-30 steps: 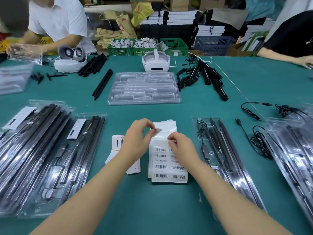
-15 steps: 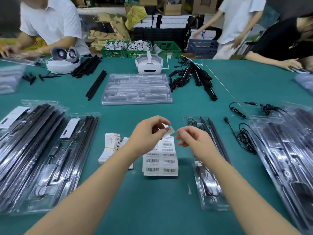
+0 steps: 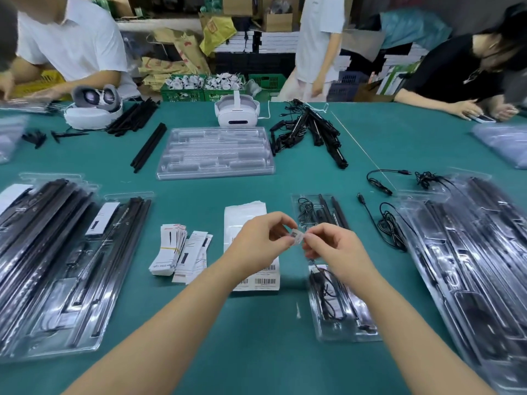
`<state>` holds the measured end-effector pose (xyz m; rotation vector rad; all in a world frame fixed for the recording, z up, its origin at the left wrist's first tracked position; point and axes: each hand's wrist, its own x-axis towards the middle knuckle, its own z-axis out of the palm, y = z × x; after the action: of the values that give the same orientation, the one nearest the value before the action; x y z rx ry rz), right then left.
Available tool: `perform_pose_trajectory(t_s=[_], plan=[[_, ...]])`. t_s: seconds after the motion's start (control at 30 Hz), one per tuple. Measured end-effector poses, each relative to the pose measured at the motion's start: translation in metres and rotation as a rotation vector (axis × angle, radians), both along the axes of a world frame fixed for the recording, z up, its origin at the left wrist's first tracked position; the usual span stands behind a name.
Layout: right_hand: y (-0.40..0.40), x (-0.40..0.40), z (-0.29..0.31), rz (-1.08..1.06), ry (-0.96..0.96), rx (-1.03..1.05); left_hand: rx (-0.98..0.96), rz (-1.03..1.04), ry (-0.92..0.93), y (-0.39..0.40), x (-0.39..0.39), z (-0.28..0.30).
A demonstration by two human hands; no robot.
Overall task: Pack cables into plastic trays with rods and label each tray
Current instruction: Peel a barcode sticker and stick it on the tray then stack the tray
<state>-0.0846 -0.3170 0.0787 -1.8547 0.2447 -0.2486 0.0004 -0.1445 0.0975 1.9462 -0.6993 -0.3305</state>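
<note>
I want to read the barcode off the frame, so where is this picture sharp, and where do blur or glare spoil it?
Head view: the centre is fairly sharp, so the barcode label pinched between the left hand and the right hand shows bars, too small to read; the packed trays on the right smear with edge blur and glare; wide-angle distortion bends the table edges.

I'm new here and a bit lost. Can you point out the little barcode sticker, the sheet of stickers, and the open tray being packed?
barcode sticker (image 3: 296,233), head view, its printed middle.
sticker sheet (image 3: 245,213), head view, bare upper part.
open tray (image 3: 342,332), head view, clear near rim.
</note>
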Motion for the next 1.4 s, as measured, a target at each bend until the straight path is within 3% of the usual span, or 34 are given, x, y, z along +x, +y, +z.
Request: perform_pose_trajectory(t_s=[0.1, 0.17, 0.27, 0.33, 0.47, 0.6, 0.77, 0.93, 1.4], plan=[[-0.016, -0.002, -0.011, -0.147, 0.059, -0.497, 0.006, 0.039, 0.013, -0.001, 0.001, -0.001], [-0.021, -0.005, -0.023, -0.169, 0.235, -0.808, -0.002, 0.068, 0.021, 0.000, 0.003, -0.001], [-0.014, -0.009, -0.042, -0.105, 0.501, -0.941, -0.039, 0.107, 0.079, 0.003, 0.004, -0.001], [-0.009, -0.007, -0.052, -0.068, 0.575, -1.031, -0.042, 0.120, 0.095, 0.004, 0.005, -0.002], [-0.005, 0.006, -0.048, -0.061, 0.632, -1.022, -0.067, 0.158, 0.100, 0.007, 0.007, -0.003], [-0.001, 0.015, -0.034, 0.090, 0.705, -1.068, -0.078, 0.190, 0.112, 0.015, 0.011, -0.005], [0.002, 0.016, -0.026, 0.143, 0.588, -1.182, -0.141, 0.209, 0.132, 0.027, 0.017, -0.007], [-0.001, 0.010, -0.028, 0.229, 0.667, -1.283, -0.191, 0.262, 0.167, 0.037, 0.024, -0.010], [-0.011, 0.007, -0.011, 0.037, 0.413, -1.332, -0.272, 0.355, 0.222, 0.050, 0.033, -0.010]])
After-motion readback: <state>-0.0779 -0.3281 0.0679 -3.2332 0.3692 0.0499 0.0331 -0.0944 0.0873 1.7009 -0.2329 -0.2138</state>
